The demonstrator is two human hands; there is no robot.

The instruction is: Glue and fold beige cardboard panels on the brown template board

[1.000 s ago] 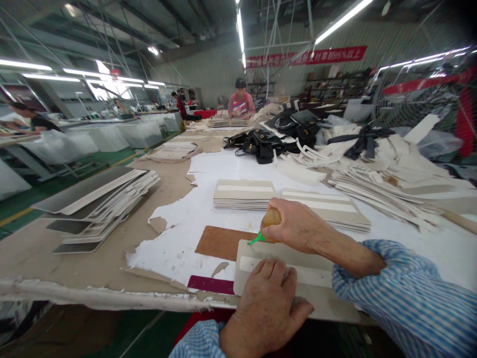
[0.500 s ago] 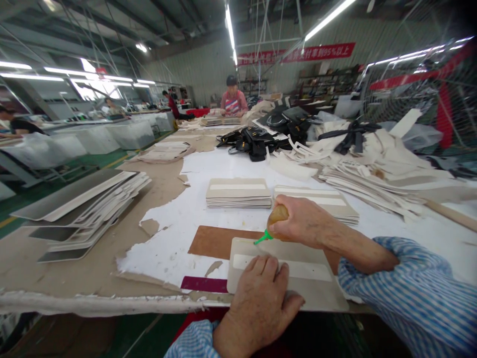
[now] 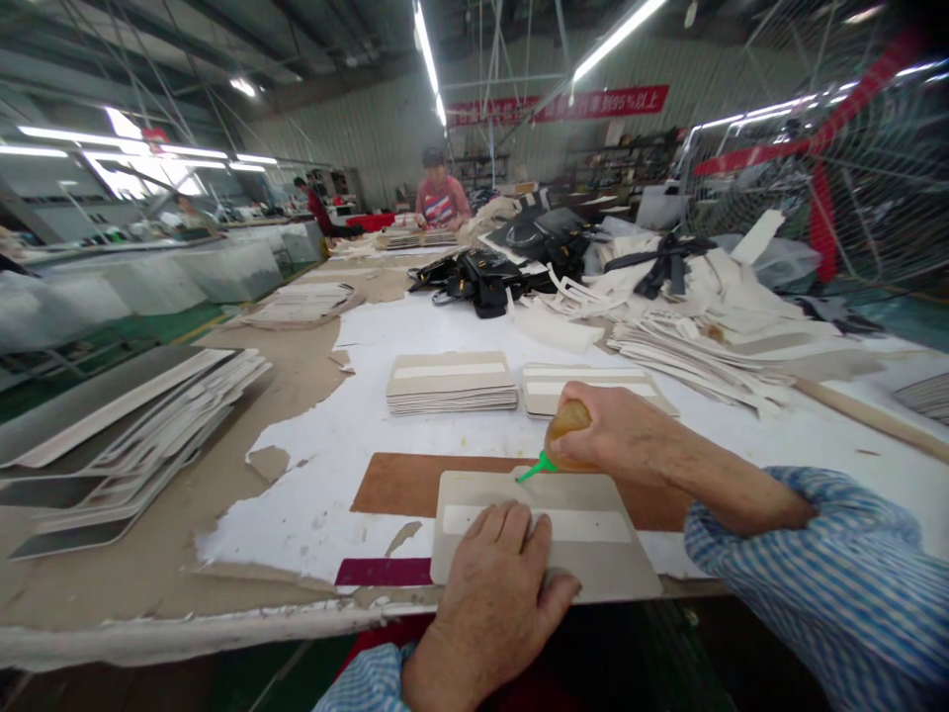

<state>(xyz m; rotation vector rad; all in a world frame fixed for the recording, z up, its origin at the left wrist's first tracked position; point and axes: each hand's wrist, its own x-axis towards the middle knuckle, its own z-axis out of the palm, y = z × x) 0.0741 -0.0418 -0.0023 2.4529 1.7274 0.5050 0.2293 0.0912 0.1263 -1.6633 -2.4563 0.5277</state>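
Flat on a beige panel [image 3: 593,569] with a pale strip across it lies my left hand [image 3: 493,583], fingers stretched out. My right hand [image 3: 623,430] is wrapped round an amber glue bottle [image 3: 569,427], tilted so that its green nozzle [image 3: 535,469] points down at the panel's far edge. Whether the tip touches the panel I cannot tell. Under the panel's far side shows a brown board [image 3: 400,485]. A dark maroon strip [image 3: 382,572] lies left of the panel, by the table edge.
Beyond the hands stand two panel stacks, a left stack [image 3: 451,384] and a right stack [image 3: 545,388]. Dark-and-white pieces [image 3: 148,435] are piled at left. Black bag parts [image 3: 489,277] and pale scraps [image 3: 712,297] cover the far right. A co-worker [image 3: 441,198] is at the far end.
The nozzle has moved a little to the right along the panel's far edge, with the bottle still in my right hand. My left hand stays on the panel. The whole view has shifted slightly.
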